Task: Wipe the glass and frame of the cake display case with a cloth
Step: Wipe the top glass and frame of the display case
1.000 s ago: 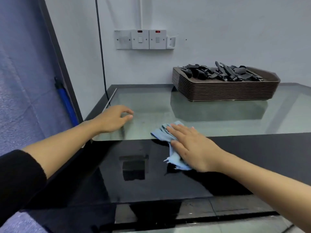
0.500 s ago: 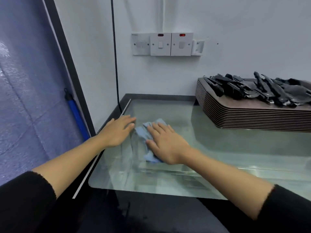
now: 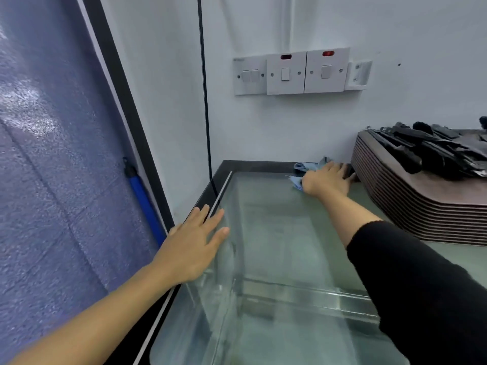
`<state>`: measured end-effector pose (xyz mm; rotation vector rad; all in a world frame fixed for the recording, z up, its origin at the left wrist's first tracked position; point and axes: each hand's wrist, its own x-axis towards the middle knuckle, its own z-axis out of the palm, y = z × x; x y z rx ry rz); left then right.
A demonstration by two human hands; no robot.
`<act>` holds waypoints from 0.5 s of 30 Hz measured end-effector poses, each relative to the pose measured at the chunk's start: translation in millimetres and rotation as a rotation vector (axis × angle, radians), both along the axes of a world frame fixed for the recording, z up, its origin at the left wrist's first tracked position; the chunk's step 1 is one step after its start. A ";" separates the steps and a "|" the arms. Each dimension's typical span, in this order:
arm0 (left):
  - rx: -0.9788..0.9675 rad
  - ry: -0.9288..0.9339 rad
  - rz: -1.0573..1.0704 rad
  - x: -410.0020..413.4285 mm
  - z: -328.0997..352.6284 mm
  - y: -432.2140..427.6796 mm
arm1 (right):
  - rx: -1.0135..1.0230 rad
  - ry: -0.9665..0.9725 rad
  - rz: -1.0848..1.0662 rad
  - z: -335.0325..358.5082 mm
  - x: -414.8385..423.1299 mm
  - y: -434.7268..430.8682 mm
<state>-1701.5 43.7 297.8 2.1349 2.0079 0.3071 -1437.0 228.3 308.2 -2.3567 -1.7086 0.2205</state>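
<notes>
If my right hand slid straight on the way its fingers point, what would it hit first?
Probably the stack of trays: the right hand, flat on the blue cloth, lies almost against its left end.

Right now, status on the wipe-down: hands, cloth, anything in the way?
Left hand flat on glass top, left edge. Right hand presses blue cloth at far edge. Stack of trays close on its right.

Left grip (image 3: 192, 248), right grip (image 3: 326, 180) bare; black fuzzy-cuffed sleeve (image 3: 421, 285), right arm.
</notes>
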 end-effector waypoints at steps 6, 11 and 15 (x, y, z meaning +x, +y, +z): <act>0.018 0.026 -0.004 2.8 -1.9 2.0 | -0.021 -0.094 0.200 2.5 -88.7 23.4; 0.083 -0.071 0.012 -1.1 2.3 -9.9 | -0.015 -0.047 0.629 1.3 -148.6 11.2; 0.025 -0.050 -0.004 -17.8 0.1 -56.9 | -0.026 -0.065 0.808 1.6 -139.0 -9.1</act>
